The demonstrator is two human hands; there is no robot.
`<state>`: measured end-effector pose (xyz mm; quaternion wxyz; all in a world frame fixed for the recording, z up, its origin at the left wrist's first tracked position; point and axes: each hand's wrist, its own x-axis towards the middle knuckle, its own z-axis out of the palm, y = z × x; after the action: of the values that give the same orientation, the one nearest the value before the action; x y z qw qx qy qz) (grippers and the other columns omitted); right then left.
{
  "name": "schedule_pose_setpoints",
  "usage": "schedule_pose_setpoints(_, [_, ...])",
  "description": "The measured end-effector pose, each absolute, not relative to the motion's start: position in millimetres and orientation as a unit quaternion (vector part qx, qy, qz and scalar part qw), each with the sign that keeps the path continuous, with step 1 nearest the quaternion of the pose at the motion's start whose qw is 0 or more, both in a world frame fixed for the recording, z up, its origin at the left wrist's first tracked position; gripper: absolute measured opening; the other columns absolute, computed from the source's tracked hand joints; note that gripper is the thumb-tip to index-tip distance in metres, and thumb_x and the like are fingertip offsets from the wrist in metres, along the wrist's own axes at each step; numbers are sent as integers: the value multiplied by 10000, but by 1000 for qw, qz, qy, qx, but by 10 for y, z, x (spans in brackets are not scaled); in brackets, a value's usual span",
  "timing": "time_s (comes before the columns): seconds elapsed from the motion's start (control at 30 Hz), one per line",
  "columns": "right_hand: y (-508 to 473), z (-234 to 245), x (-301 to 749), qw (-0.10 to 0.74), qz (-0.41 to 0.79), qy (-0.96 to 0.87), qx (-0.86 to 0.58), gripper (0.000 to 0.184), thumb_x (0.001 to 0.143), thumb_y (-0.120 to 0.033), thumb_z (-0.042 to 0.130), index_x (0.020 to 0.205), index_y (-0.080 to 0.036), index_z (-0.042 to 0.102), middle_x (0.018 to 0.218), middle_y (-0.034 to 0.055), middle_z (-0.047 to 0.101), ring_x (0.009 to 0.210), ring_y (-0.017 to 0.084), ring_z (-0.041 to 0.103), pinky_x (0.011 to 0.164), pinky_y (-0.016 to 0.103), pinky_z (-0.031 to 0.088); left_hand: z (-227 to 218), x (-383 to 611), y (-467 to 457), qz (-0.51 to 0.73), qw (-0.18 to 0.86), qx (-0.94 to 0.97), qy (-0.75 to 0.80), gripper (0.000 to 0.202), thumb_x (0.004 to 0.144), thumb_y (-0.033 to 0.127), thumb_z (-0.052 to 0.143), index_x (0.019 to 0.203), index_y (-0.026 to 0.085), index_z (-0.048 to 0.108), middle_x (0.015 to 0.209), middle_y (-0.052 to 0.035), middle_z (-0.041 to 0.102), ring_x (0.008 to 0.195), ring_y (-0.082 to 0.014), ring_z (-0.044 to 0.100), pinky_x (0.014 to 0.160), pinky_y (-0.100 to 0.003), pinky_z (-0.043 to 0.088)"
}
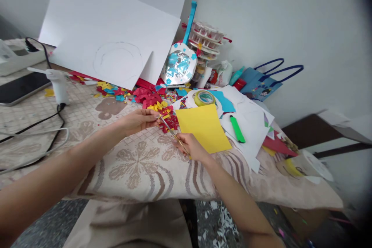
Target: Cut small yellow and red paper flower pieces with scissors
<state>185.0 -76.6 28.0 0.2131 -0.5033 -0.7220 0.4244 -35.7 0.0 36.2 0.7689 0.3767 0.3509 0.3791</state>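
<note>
In the head view my right hand (pixel 190 146) grips a pair of scissors (pixel 167 126), with gold-coloured handles and blades pointing up and left. My left hand (pixel 142 119) is closed in a pinch right at the scissors' tips; whatever small piece it holds is too small to name. A yellow paper sheet (pixel 203 130) lies flat just beyond my right hand. Behind the blades spreads a heap of red paper scraps (pixel 148 97), mixed with yellow cut-out pieces (pixel 159 106) and blue ones.
A green cutter (pixel 237 128) and a tape roll (pixel 204 98) lie on white paper at right. White boards (pixel 116 27) lean against the wall beside a blue-handled round craft (pixel 179 64). A glue gun (pixel 57 85), phone (pixel 24 87) and cables occupy the left; a blue bag (pixel 258 83) stands behind.
</note>
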Motion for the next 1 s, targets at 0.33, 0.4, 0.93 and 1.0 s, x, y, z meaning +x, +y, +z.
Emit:
schedule_pose_setpoints(0.33, [-753, 296, 1841, 198, 364, -759, -502, 408, 851, -467, 452, 560, -187, 390, 452, -41, 384, 480, 103, 367, 485, 219, 251, 343, -354, 4, 376, 763, 386, 358, 100, 762, 26, 624, 713, 112, 636, 686, -28, 652, 648, -91, 639, 678, -176, 537])
schedule_pose_setpoints(0.4, [-755, 295, 1838, 198, 357, -763, -502, 401, 852, -463, 452, 567, -187, 394, 458, -41, 385, 484, 103, 363, 485, 219, 242, 339, -353, 8, 373, 764, 391, 353, 93, 759, 30, 631, 711, 109, 638, 686, -30, 651, 647, -89, 638, 681, -174, 535])
schedule_pose_setpoints(0.93, [-761, 292, 1824, 208, 337, -769, -502, 423, 857, -476, 435, 554, -187, 373, 452, -39, 382, 487, 101, 360, 488, 216, 233, 342, -357, 4, 380, 759, 400, 346, 83, 738, 47, 662, 702, 111, 623, 679, -27, 655, 635, -95, 643, 672, -183, 542])
schedule_pose_setpoints(1.0, [-759, 292, 1824, 206, 335, -770, -502, 422, 856, -474, 439, 554, -186, 378, 453, -39, 381, 486, 101, 361, 487, 217, 232, 338, -358, 8, 379, 759, 402, 344, 77, 746, 55, 658, 705, 110, 622, 681, -29, 657, 637, -96, 644, 676, -184, 541])
